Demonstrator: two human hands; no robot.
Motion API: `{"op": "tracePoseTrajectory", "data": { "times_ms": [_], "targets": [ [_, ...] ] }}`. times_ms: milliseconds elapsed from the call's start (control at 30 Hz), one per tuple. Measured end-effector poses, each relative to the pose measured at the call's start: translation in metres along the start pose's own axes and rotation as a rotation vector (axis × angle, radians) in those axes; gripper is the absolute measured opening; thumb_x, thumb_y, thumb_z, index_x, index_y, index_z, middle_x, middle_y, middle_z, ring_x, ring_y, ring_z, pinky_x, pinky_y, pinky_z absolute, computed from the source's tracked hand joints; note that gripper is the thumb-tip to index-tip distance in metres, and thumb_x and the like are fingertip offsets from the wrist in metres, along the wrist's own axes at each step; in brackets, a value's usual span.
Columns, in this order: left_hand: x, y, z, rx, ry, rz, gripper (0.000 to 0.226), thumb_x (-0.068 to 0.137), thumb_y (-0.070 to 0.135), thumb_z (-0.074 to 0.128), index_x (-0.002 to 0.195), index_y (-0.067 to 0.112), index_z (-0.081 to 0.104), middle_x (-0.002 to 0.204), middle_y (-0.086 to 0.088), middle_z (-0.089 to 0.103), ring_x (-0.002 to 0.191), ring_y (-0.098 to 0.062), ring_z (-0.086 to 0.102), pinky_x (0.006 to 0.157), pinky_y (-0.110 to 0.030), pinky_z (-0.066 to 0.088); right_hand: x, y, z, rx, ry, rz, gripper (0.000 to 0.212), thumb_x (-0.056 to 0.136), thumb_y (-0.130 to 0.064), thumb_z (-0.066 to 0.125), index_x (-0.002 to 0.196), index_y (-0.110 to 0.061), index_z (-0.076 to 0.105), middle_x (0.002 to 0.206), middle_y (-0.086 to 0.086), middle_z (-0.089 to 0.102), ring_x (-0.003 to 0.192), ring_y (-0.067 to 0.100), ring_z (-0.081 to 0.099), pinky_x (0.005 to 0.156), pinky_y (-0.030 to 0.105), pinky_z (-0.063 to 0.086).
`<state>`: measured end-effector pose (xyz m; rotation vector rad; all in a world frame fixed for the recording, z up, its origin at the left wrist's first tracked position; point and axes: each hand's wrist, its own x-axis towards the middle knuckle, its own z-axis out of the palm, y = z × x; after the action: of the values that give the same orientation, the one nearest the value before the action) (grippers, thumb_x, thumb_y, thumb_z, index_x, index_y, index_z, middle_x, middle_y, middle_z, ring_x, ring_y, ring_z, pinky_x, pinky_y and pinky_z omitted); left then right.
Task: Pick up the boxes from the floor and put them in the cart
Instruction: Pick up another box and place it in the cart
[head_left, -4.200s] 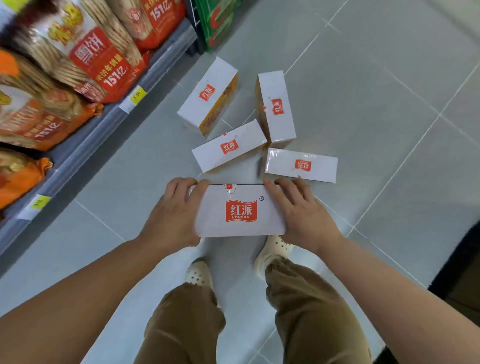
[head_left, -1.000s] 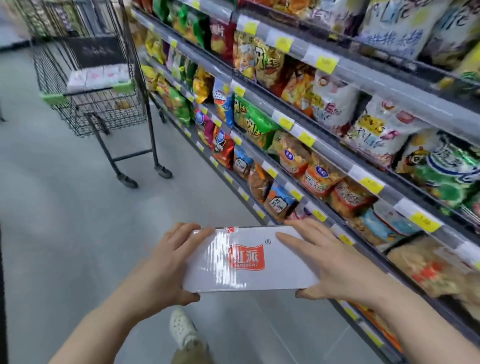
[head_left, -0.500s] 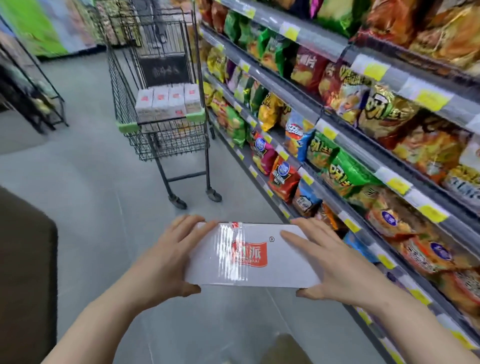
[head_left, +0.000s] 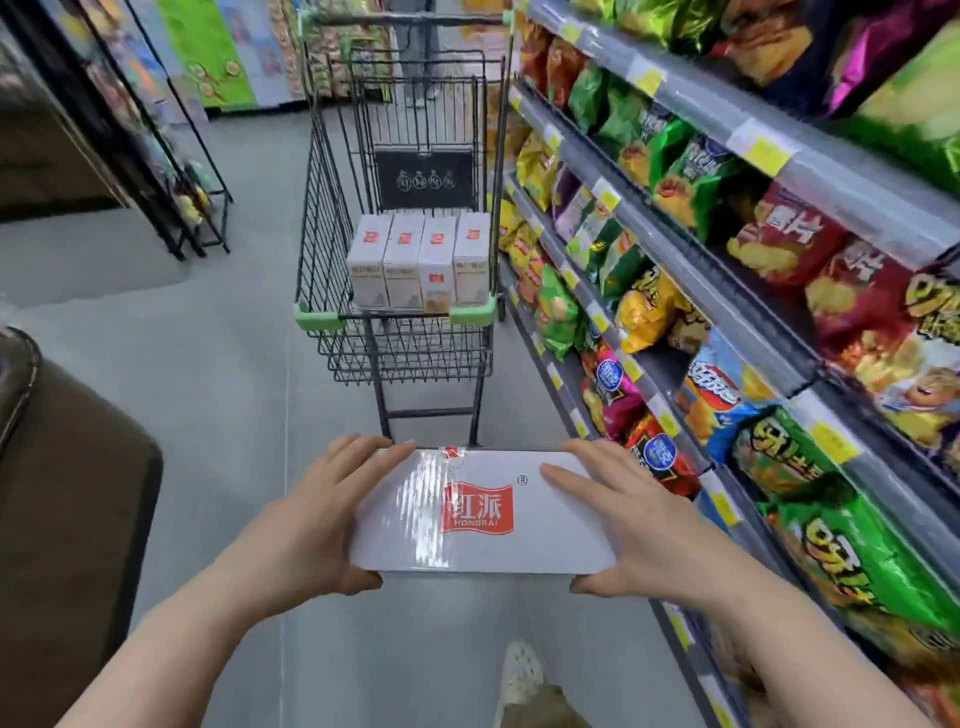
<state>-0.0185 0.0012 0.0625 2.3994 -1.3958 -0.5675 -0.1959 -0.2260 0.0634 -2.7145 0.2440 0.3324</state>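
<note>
Both hands, left (head_left: 317, 519) and right (head_left: 639, 525), clasp white box (head_left: 483, 512); cart (head_left: 405, 332) now nearer, dead ahead, seemingly four boxes (head_left: 421, 265) inside. Drop-off close.

Both arms outstretched, left grip (head_left: 317, 525) and right grip (head_left: 644, 525) clamped.

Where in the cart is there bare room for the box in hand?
Free patch: inside the cart, between the row of four boxes and the left wire wall, plus behind the row toward the black panel. The right side is crowded: the row sits against that wall. Both hands hold the box.
</note>
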Motion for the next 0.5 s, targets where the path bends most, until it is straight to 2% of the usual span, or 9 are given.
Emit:
{"op": "tracePoseTrajectory", "data": {
  "times_ms": [100,200,267,367,433,500],
  "targets": [
    [0.043,-0.015,-0.014,-0.030,0.051,-0.046,0.097,0.050,0.040,0.071,0.118,0.060,0.004,0.126,0.031,0.015,0.124,0.004,0.014,0.080,-0.042,0.053,0.054,0.023,-0.027,-0.027,-0.008,-0.029,0.092,0.065,-0.043,0.070,0.139,-0.034,0.017,0.149,-0.009,0.007,0.128,-0.002,-0.010,0.093,0.043,0.046],
    [0.073,-0.032,-0.027,-0.035,0.045,-0.073,0.103,0.057,0.027,0.079,0.125,0.053,0.005,0.128,0.027,0.015,0.125,0.002,0.013,0.084,-0.040,0.052,0.093,0.030,-0.048,-0.072,-0.052,-0.030,0.091,0.067,-0.042,0.070,0.139,-0.034,0.015,0.149,-0.010,0.004,0.127,-0.002,-0.012,0.094,0.040,0.046],
    [0.093,-0.048,-0.035,-0.043,0.050,-0.066,0.104,0.058,0.028,0.080,0.129,0.053,0.008,0.130,0.028,0.016,0.126,0.002,0.011,0.088,-0.038,0.049,0.118,0.034,-0.057,-0.070,-0.075,-0.032,0.091,0.068,-0.042,0.069,0.139,-0.035,0.013,0.150,-0.010,0.004,0.126,-0.002,-0.013,0.097,0.039,0.044],
    [0.129,-0.079,-0.053,-0.058,0.028,-0.038,0.101,0.060,0.032,0.079,0.125,0.050,0.003,0.127,0.029,0.013,0.124,0.008,0.006,0.093,-0.027,0.043,0.163,0.038,-0.066,-0.068,-0.087,-0.010,0.091,0.068,-0.044,0.068,0.138,-0.037,0.011,0.149,-0.012,0.002,0.126,-0.003,-0.012,0.097,0.042,0.044],
    [0.151,-0.098,-0.067,-0.059,0.014,-0.010,0.099,0.055,0.045,0.075,0.125,0.058,0.006,0.126,0.034,0.014,0.121,0.011,0.004,0.093,-0.035,0.047,0.188,0.035,-0.071,-0.076,-0.086,0.005,0.091,0.068,-0.045,0.068,0.138,-0.038,0.010,0.149,-0.013,0.001,0.126,-0.003,-0.013,0.097,0.041,0.044],
    [0.176,-0.128,-0.085,-0.072,0.006,0.029,0.098,0.049,0.049,0.070,0.124,0.054,0.007,0.127,0.030,0.014,0.124,0.006,0.006,0.099,-0.038,0.040,0.221,0.030,-0.075,-0.065,-0.069,0.051,0.091,0.068,-0.045,0.068,0.138,-0.038,0.010,0.149,-0.015,0.000,0.126,-0.004,-0.014,0.097,0.042,0.045]
  ]
}}
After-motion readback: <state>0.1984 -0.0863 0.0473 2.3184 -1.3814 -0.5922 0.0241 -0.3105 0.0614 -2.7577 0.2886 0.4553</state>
